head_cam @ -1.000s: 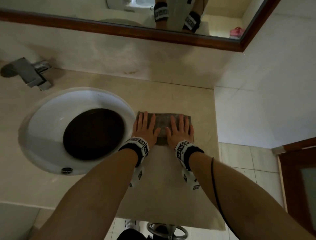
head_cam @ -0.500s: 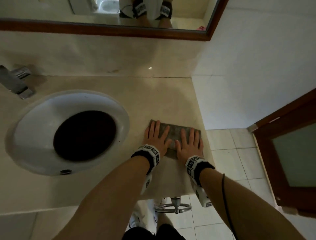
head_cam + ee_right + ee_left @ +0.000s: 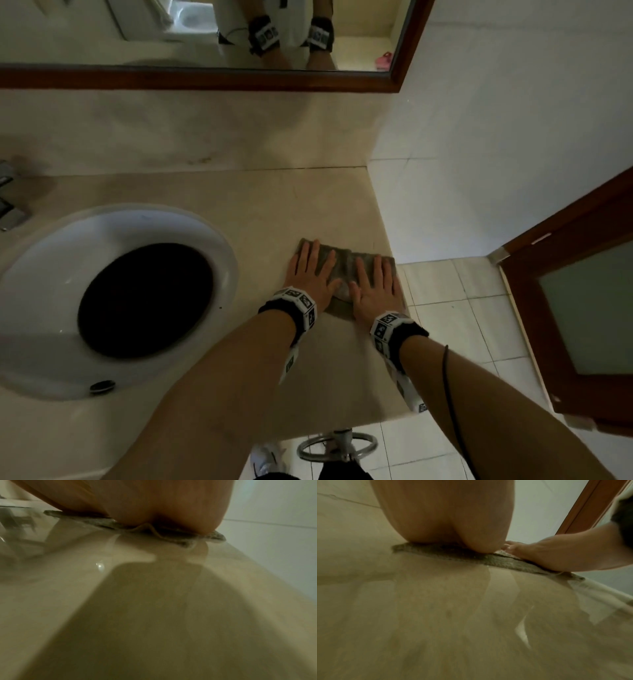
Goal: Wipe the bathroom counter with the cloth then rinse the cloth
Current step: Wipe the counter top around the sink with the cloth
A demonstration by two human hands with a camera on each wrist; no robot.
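A grey-brown cloth (image 3: 346,262) lies flat on the beige counter (image 3: 274,212), close to the counter's right edge. My left hand (image 3: 310,270) presses on the cloth's left half with straight, spread fingers. Beside it, my right hand (image 3: 375,282) presses flat on the right half. In the left wrist view the cloth (image 3: 501,561) shows as a thin strip under my palm, with my right hand (image 3: 556,553) on it at the right. The right wrist view shows the cloth (image 3: 171,536) rumpled under my palm on the glossy counter (image 3: 120,601).
A round white sink (image 3: 51,274) with a dark basin sits left of the cloth, its tap (image 3: 10,205) at the far left. A wood-framed mirror (image 3: 205,78) hangs above. Right of the counter are a white wall (image 3: 496,137), tiled floor (image 3: 462,308) and a brown door (image 3: 582,308).
Both hands have slid the cloth towards me and to the right, up to the counter's right edge. The cloth now lies slightly skewed, and the view has shifted right.
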